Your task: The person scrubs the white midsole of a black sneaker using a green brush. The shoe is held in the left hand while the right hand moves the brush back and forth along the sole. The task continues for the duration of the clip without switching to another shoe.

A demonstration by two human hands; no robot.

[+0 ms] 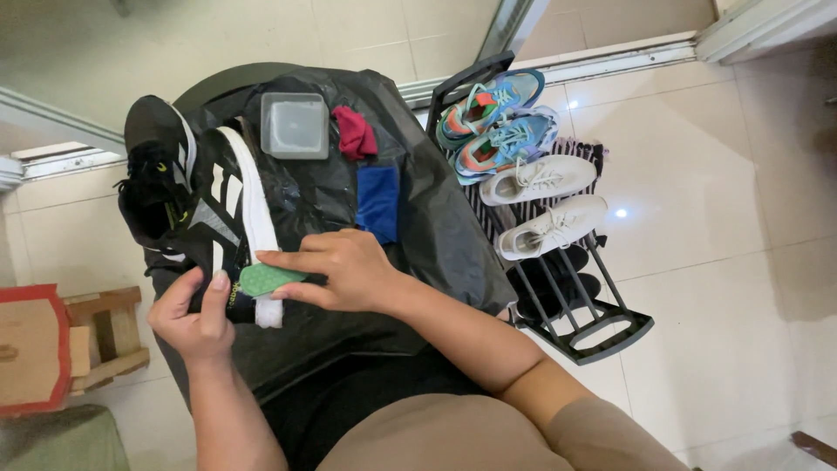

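- Left hand (193, 321): grip clamped on the heel end of a black sneaker (214, 214) with white stripes and a white sole edge; thumb lies on the upper, fingers wrap underneath.
- Right hand (344, 269): fingers pinched together on a green sponge (266, 279), pressed flat against the white sole edge near the heel.
- Sneaker lies on its side over a black plastic sheet (436, 227) that covers the worktop in front of the person's lap.
- 1 second black shoe (153, 161) with black laces lies just beside the held one, toward the far left of the sheet.
- 1 clear square plastic container (295, 125), lid on, rests at the far edge of the sheet; no label readable.
- 1 red cloth (355, 133) sits just right of the container; 1 blue cloth (377, 201) lies below it, near the right hand.
- Black shoe rack (602, 327) on the tiled floor to the right: 2 blue-orange trainers (493, 122) at the far end, 2 white sneakers (545, 205) in the middle, dark footwear at the near end, count unclear.
- 1 wooden stool (105, 336) stands at the left, next to a flat brown board with a red border (30, 349).
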